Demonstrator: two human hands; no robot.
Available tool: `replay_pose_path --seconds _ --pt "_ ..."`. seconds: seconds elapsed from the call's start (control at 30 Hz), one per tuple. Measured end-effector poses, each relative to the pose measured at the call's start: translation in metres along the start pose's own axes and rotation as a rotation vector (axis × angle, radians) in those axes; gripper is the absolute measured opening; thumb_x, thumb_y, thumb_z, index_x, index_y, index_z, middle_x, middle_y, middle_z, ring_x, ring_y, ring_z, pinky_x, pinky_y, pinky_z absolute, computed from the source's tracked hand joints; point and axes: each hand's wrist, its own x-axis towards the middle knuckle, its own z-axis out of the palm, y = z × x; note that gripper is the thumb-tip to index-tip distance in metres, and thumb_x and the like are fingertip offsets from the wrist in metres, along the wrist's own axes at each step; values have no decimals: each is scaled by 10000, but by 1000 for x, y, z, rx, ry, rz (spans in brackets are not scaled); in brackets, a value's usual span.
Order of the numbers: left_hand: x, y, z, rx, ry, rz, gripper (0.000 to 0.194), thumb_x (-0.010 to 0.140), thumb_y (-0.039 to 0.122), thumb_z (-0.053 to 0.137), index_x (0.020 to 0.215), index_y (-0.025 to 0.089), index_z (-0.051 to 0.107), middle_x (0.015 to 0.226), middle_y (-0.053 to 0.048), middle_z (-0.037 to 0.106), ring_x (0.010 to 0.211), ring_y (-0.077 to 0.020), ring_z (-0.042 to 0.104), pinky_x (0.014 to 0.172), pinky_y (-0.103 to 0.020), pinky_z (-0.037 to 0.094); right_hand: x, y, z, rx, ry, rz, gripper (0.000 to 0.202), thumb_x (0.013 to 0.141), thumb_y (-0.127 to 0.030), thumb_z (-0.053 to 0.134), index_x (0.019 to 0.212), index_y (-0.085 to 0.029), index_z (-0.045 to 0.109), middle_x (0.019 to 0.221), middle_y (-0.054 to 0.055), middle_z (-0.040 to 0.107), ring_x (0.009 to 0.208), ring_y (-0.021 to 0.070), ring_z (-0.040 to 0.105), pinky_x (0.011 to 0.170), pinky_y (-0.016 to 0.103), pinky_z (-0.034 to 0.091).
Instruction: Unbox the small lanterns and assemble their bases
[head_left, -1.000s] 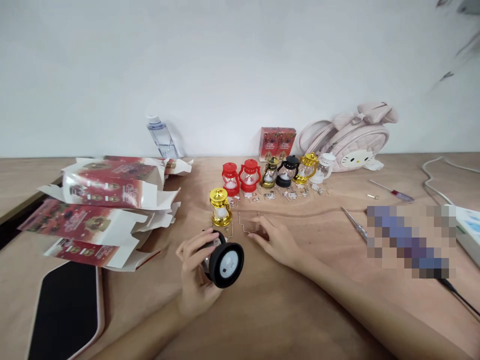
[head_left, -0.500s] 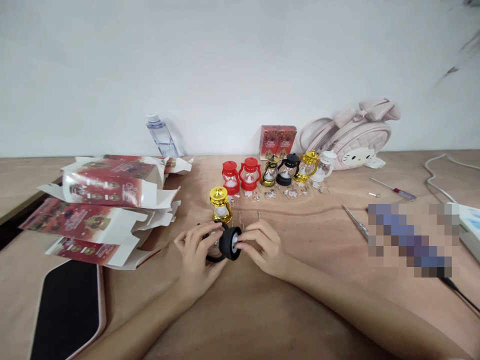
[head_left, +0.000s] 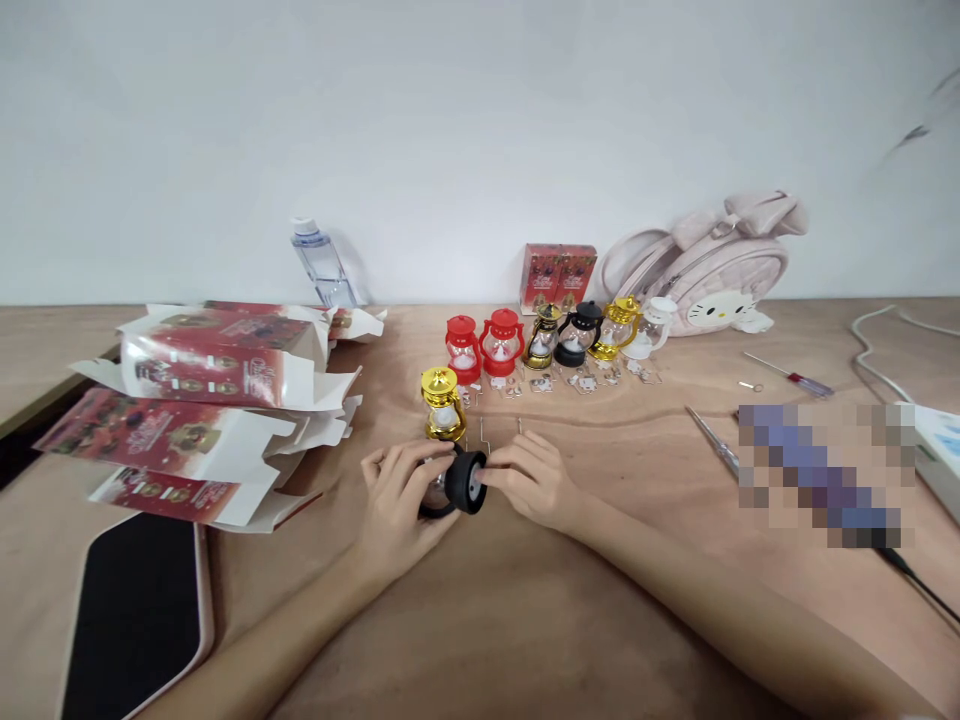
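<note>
My left hand [head_left: 401, 495] is wrapped round a black lantern [head_left: 466, 482] lying on its side, its round base turned to the right. The fingertips of my right hand [head_left: 534, 482] are pressed together at the white underside of that base; whether they pinch a small part is hidden. Just behind stands a gold lantern [head_left: 443, 404]. Farther back is a row of small lanterns, among them a red one [head_left: 502, 343], a black one [head_left: 577, 335] and a white one [head_left: 650, 330], with small metal pieces [head_left: 541, 384] in front of them.
Flattened red boxes [head_left: 202, 375] and a phone [head_left: 139, 610] lie at the left. A bottle [head_left: 324, 265], two red boxes [head_left: 559, 278] and a pink bag [head_left: 724, 280] are by the wall. A screwdriver [head_left: 806, 383], a pointed tool [head_left: 712, 438] and a white cable [head_left: 862, 345] are at the right.
The black lantern's base has turned slightly and shifted a little up and right with my left hand. My right fingertips have moved slightly up at the base.
</note>
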Motion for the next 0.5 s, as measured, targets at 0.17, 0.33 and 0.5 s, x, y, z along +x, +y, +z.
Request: replay_pose_path --seconds 0.17,0.33,0.5 --pt "-2 2 0 22 -12 7 272 802 230 603 1060 222 516 1054 -75 664 939 -227 595 785 -374 310 -2 3 2 -82 -34 -39 232 915 -76 333 848 -180 529 727 37 623 612 137 489 578 275 357" --pt "-3 -1 1 20 40 -182 302 766 241 615 1046 219 504 1068 -77 645 971 -257 588 776 -375 336 -11 11 6 7 96 285 178 922 -111 323 871 -206 465 726 20 594 647 143 538 606 265 405" --pt "-1 -3 0 -1 21 -226 288 760 243 599 1028 225 494 1049 -73 642 968 -275 591 759 -385 360 -15 28 6 -147 -152 523 139 906 -167 412 801 -192 500 761 55 620 712 191 551 645 303 418"
